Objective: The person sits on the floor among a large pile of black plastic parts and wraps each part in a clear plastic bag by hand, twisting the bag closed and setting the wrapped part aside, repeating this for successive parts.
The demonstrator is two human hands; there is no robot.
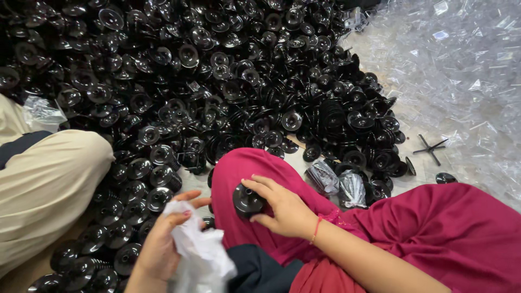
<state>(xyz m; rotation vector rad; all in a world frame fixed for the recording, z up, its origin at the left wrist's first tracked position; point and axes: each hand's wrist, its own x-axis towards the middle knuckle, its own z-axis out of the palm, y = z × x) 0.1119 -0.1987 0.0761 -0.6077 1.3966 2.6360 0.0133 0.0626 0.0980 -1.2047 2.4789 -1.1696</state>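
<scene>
My right hand (282,209) grips a round black plastic part (247,201) and presses it against my knee, which is covered in magenta cloth (434,228). My left hand (165,239) is closed on a bunch of clear plastic bags (203,258) low in the view, just left of the knee. A huge heap of the same black disc-shaped parts (217,81) fills the floor ahead and to the left of both hands.
A mound of clear plastic bags (456,70) lies at the upper right. Two bagged parts (339,184) rest by my knee. A black cross-shaped piece (431,147) lies on the floor. Another person's beige-clad leg (43,190) is at the left.
</scene>
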